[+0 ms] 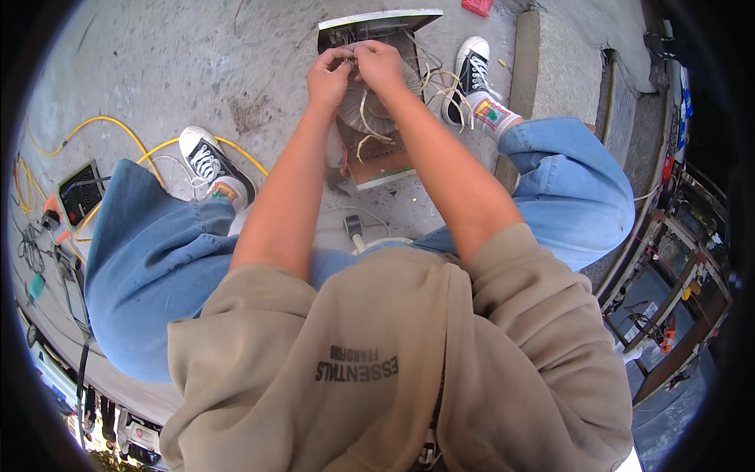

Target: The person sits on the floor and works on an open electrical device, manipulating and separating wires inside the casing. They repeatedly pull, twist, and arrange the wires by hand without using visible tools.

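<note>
An opened metal box point(376, 169) lies on the concrete floor between my feet, with a large round wound coil point(384, 110) inside it. Pale wires point(367, 126) hang from the coil. My left hand point(328, 77) and my right hand point(378, 64) meet above the coil's top edge, fingers pinched on the wire ends. What exactly sits between the fingertips is too small to tell. More loose wires point(440, 82) spill out to the right of the box.
A handheld meter point(81, 193) with leads lies at the left, beside yellow cable point(126, 130) looping across the floor. A concrete block point(550, 67) stands at the upper right. Frames and equipment point(676, 291) crowd the right edge. A white plug point(354, 228) lies near my knees.
</note>
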Available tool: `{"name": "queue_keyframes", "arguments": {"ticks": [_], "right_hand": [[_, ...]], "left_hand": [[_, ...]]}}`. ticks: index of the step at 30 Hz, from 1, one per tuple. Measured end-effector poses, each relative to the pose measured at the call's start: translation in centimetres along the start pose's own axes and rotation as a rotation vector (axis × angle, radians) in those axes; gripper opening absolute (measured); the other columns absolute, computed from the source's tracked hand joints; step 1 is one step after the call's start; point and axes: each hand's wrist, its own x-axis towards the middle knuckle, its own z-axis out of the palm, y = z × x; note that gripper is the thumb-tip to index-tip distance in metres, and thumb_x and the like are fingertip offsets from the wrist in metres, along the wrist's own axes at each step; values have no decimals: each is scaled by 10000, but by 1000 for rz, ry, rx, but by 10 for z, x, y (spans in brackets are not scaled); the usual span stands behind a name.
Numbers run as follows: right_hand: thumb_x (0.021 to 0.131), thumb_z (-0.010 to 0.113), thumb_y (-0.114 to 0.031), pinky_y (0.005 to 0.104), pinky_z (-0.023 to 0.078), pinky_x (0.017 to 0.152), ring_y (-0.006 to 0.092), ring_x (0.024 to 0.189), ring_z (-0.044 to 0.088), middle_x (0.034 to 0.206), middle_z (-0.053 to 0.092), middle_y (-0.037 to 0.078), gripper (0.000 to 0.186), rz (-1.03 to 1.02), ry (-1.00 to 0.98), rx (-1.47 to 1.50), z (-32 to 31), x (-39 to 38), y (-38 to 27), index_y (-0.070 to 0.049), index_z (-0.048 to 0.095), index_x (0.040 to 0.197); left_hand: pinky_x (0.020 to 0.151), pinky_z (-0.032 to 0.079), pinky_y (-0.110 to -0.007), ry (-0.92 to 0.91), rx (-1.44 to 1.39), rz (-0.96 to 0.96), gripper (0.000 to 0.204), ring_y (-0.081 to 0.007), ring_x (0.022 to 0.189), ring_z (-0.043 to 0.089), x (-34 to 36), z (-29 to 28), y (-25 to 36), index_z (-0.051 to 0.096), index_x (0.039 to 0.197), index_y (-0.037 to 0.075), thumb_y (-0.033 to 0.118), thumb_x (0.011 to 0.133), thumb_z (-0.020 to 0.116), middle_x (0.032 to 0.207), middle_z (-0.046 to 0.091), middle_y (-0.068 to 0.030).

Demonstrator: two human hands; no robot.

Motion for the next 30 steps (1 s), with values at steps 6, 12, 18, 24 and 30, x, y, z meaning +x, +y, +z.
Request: {"name": "queue_keyframes", "arguments": {"ticks": [6,12,18,24,30], "right_hand": [[800,627,-164,308,507,466,170,460,615,622,663,115,218,-57,79,-113,-2,7,-7,35,715,781],[791,655,-143,308,488,435,180,439,604,649,675,119,197,61,120,-17,2,14,-13,44,717,787],[797,726,-151,274,472,472,130,566,573,755,678,55,168,225,99,-43,5,11,-23,5,716,859],[823,706,-116,274,401,444,124,513,507,710,650,57,114,367,85,199,16,13,-26,-3,694,820],[865,583,-27,273,380,421,131,442,424,661,592,46,77,509,171,385,16,19,-30,0,650,836]], "left_hand": [[799,499,-274,90,-31,127,109,-125,872,619,1,5,-12,644,919,39,54,818,681,927,674,-43],[661,476,-272,231,114,71,246,-117,692,580,23,7,-1,614,821,35,258,806,719,780,653,-48],[625,459,-283,212,225,85,285,-123,656,568,16,5,-1,609,718,41,289,835,689,729,654,-41],[632,466,-247,296,55,155,227,-92,689,580,14,11,-7,605,857,26,245,913,611,755,654,-36],[652,500,-246,244,-147,23,242,-104,713,613,25,4,-20,604,859,19,243,946,575,822,675,-63]]}}
